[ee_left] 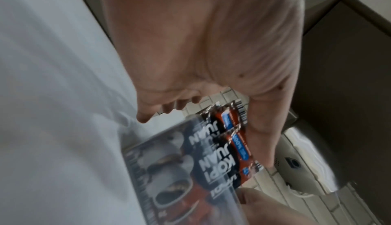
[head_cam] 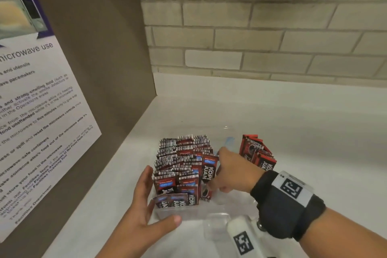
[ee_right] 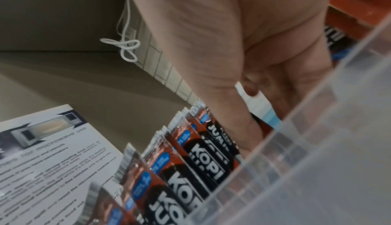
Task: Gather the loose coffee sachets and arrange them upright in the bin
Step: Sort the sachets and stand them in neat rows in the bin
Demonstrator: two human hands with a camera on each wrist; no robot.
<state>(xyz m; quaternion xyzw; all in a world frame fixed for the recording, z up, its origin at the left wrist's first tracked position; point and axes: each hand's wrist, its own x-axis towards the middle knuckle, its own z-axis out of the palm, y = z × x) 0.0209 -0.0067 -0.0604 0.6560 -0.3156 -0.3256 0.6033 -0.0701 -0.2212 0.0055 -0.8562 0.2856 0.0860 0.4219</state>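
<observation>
At the clear bin's (head_cam: 217,214) near left corner the left hand (head_cam: 144,201) rests open against the wall, sachets (head_cam: 180,165) packed upright just inside it, the right hand (head_cam: 232,170) reaching in beside them, grip unclear, and a second bunch (head_cam: 256,153) beyond that hand.

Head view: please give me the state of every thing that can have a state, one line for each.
Clear plastic bin: open-topped, left part packed, right part bare.
Red-and-black Kopi Juan coffee sachets in the bin: upright, in rows.
Second sachet bundle: leaning, to the right of the right hand.
Left hand: open, fingers straight against the bin's left wall.
Right hand: inside the bin, fingers at the outermost sachet; grip unclear.
</observation>
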